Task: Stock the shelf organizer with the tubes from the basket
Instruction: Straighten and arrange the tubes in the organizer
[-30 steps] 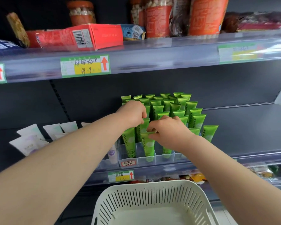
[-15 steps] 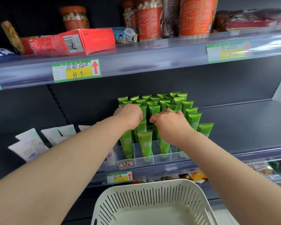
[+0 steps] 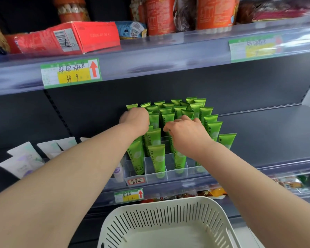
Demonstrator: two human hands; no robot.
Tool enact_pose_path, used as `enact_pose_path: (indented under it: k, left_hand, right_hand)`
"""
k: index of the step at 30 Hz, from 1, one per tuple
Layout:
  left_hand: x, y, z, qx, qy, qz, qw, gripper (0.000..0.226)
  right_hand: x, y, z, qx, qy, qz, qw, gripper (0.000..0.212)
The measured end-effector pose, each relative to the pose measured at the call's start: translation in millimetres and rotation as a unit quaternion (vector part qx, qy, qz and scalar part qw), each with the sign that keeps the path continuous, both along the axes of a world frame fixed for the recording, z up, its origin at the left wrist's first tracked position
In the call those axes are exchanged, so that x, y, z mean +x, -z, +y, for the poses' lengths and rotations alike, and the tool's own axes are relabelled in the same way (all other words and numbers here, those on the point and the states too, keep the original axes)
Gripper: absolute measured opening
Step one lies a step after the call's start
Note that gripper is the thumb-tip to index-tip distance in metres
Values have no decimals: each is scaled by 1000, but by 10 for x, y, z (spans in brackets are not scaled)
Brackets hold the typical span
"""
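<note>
On the middle shelf, from the head view, green Chamomile tubes (image 3: 157,158) stand cap-down in the clear shelf organizer (image 3: 184,171), filling nearly every cell. The left hand (image 3: 135,120) sits knuckles-up over the back-left tubes. The right hand (image 3: 184,133) bends its fingers onto tops mid-row. Whether either pinches a tube I cannot tell. Below, the white basket (image 3: 168,208) shows no tubes. My worry: a sideways nudge in so tight a pack could topple neighbouring tubes.
</note>
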State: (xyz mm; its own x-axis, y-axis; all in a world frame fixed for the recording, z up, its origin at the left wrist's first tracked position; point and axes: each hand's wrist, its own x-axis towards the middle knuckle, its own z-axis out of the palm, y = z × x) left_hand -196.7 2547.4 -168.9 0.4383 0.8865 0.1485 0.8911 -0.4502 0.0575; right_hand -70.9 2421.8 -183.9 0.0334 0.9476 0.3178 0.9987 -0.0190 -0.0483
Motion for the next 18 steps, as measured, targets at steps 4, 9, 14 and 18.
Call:
enact_pose_path:
  k: [4, 9, 14, 18]
  left_hand:
    - [104, -26, 5, 26, 32, -20, 999, 21]
    - [185, -18, -21, 34, 40, -7, 999, 16]
    - [128, -35, -16, -3, 36, -31, 999, 11]
    - [52, -83, -15, -36, 35, -71, 996, 14]
  right_hand:
    - [56, -9, -8, 5, 1, 8, 1000, 41]
    - [80, -5, -12, 5, 3, 9, 1000, 36]
    - [58, -18, -29, 5, 1, 10, 1000, 37]
    - [5, -52, -32, 8, -2, 10, 1000, 38]
